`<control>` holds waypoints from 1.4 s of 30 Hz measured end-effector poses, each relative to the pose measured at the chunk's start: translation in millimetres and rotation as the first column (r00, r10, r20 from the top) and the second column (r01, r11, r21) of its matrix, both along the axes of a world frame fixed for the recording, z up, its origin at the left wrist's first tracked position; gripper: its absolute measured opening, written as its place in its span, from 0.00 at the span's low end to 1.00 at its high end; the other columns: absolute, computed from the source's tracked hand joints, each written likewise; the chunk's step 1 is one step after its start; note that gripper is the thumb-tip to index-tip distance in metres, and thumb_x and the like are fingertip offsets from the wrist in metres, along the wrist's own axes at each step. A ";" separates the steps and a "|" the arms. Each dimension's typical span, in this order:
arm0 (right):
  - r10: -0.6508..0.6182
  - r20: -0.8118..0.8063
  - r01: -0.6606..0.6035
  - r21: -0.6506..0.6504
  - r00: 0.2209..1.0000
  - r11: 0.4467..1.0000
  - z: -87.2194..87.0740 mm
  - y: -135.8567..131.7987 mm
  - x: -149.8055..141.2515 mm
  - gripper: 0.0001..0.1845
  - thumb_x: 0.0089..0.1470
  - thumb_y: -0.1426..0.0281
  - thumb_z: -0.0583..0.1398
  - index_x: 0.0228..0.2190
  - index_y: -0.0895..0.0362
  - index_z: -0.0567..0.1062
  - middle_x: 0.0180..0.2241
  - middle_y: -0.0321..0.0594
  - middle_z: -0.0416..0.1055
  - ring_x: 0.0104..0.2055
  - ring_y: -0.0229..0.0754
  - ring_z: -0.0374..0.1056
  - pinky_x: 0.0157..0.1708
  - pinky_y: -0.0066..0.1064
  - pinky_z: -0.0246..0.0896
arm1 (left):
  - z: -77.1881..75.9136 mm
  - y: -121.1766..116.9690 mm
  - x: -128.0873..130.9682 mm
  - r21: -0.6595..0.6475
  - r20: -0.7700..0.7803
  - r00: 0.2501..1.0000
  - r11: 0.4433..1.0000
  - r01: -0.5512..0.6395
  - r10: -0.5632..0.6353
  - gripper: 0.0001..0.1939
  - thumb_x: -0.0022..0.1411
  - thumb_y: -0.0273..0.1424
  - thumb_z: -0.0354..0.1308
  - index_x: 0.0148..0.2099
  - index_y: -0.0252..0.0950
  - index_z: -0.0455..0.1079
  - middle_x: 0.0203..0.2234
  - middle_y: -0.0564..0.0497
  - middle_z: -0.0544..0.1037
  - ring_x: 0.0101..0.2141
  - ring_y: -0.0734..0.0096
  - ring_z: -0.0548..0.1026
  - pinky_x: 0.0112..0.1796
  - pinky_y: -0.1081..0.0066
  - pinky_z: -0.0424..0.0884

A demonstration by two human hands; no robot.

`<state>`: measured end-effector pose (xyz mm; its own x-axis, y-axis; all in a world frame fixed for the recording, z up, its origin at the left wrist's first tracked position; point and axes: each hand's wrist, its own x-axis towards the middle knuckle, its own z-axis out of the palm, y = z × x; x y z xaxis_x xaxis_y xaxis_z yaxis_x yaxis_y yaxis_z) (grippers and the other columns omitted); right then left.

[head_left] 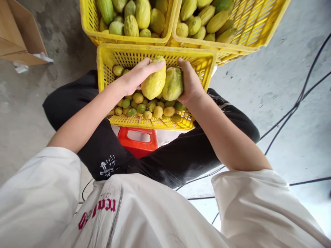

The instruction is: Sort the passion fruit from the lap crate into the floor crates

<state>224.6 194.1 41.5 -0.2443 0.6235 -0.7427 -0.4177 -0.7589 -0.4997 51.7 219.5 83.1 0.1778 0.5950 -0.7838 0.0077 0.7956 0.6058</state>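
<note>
Over the front yellow crate (155,126), I hold two large papaya-like fruits side by side. My left hand (139,74) is closed on a bumpy yellow papaya-like fruit (154,84), its thumb lying across the upper part. My right hand (191,82) grips a greener papaya-like fruit (172,85) from its right side; the fingers behind it are mostly hidden. The two fruits are close together, nearly touching. Below them in the crate lie many small yellow and green fruits (158,111).
Two more yellow crates, one at back left (90,34) and one at back right (248,41), hold larger green-yellow fruits. A red stool (138,146) stands between my legs. A cardboard box (23,31) sits at far left. Black cables (297,101) cross the concrete floor at right.
</note>
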 end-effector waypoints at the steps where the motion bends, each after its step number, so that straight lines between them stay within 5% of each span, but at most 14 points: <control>1: -0.020 0.015 0.020 -0.018 1.000 1.000 5.0 -0.5 -0.5 0.16 0.44 0.47 0.66 0.34 0.37 0.74 0.24 0.37 0.75 0.58 0.61 0.73 0.51 0.53 0.73 | -0.6 -0.8 0.6 0.051 0.008 1.000 0.999 0.012 -0.012 0.04 0.70 0.35 0.69 0.43 0.43 0.78 0.39 0.54 0.88 0.61 0.56 0.84 0.56 0.68 0.80; 5: -0.041 0.058 0.042 -0.018 0.997 0.999 23.4 -0.4 -1.2 0.12 0.46 0.56 0.57 0.34 0.41 0.75 0.27 0.39 0.78 0.58 0.59 0.75 0.51 0.52 0.75 | -7.6 0.8 0.7 0.169 0.078 0.997 0.986 -0.013 -0.001 0.04 0.68 0.37 0.70 0.42 0.47 0.79 0.42 0.57 0.90 0.63 0.58 0.83 0.56 0.68 0.82; 11: 0.061 0.099 -0.070 0.087 0.993 0.994 21.7 3.3 0.4 0.11 0.49 0.58 0.65 0.37 0.42 0.77 0.34 0.35 0.81 0.55 0.56 0.77 0.52 0.47 0.78 | -10.9 10.5 -5.8 -0.044 0.095 0.985 0.989 -0.142 0.146 0.14 0.76 0.44 0.59 0.56 0.48 0.80 0.39 0.53 0.90 0.62 0.54 0.83 0.57 0.61 0.83; 15: 0.000 0.088 -0.012 0.141 0.996 0.990 18.8 0.5 -0.5 0.11 0.50 0.54 0.68 0.34 0.41 0.74 0.33 0.35 0.80 0.53 0.57 0.76 0.49 0.49 0.81 | 0.9 11.3 -4.9 -0.156 0.225 0.967 0.984 -0.089 0.123 0.22 0.80 0.40 0.46 0.57 0.34 0.78 0.39 0.43 0.89 0.63 0.45 0.81 0.60 0.51 0.79; 19: 0.003 0.073 -0.012 0.111 0.997 0.994 23.3 1.5 1.3 0.12 0.50 0.54 0.69 0.34 0.38 0.74 0.35 0.33 0.82 0.59 0.61 0.75 0.51 0.54 0.80 | 3.0 12.3 -1.9 -0.121 0.179 0.978 0.989 -0.090 0.111 0.17 0.80 0.37 0.49 0.49 0.39 0.78 0.37 0.48 0.89 0.64 0.46 0.80 0.58 0.55 0.80; 23: -0.038 0.069 0.032 0.081 0.997 0.996 25.8 3.7 -3.8 0.08 0.65 0.54 0.59 0.42 0.39 0.76 0.37 0.35 0.84 0.60 0.58 0.76 0.51 0.54 0.79 | -8.7 11.1 -1.8 0.032 0.149 0.988 0.998 -0.054 0.048 0.10 0.77 0.41 0.60 0.44 0.45 0.78 0.37 0.54 0.90 0.63 0.52 0.81 0.58 0.60 0.81; 26: -0.066 0.056 0.062 0.067 0.996 0.996 19.1 2.5 -9.5 0.10 0.65 0.51 0.62 0.43 0.39 0.76 0.34 0.35 0.83 0.60 0.58 0.75 0.52 0.52 0.77 | -15.8 7.5 0.7 0.117 0.158 0.987 0.992 -0.049 0.030 0.11 0.76 0.44 0.63 0.41 0.45 0.79 0.39 0.55 0.90 0.61 0.55 0.84 0.54 0.65 0.83; 31: -0.141 0.116 0.131 0.089 0.983 0.987 -6.0 -0.6 -8.2 0.21 0.48 0.42 0.70 0.38 0.37 0.75 0.31 0.34 0.80 0.62 0.60 0.72 0.52 0.51 0.73 | -10.5 -0.8 6.1 0.021 0.152 0.984 0.995 -0.094 0.090 0.11 0.77 0.42 0.60 0.46 0.42 0.79 0.39 0.53 0.89 0.63 0.54 0.81 0.59 0.61 0.80; 35: -0.168 0.180 0.162 0.048 0.969 0.986 -17.6 1.2 -3.0 0.20 0.54 0.44 0.70 0.36 0.39 0.71 0.30 0.34 0.78 0.59 0.58 0.74 0.49 0.48 0.76 | -1.1 -3.1 5.1 -0.081 0.210 0.973 0.993 -0.081 0.097 0.12 0.76 0.42 0.57 0.54 0.46 0.78 0.37 0.51 0.89 0.66 0.50 0.77 0.64 0.57 0.77; 42: -0.136 0.081 0.142 -0.076 0.987 0.987 16.8 7.1 -8.2 0.09 0.73 0.59 0.54 0.42 0.42 0.74 0.38 0.36 0.83 0.59 0.52 0.76 0.56 0.48 0.77 | -9.3 8.1 -0.4 -0.078 0.163 0.970 0.982 -0.172 0.183 0.15 0.69 0.36 0.54 0.50 0.42 0.79 0.31 0.49 0.86 0.61 0.46 0.81 0.56 0.54 0.80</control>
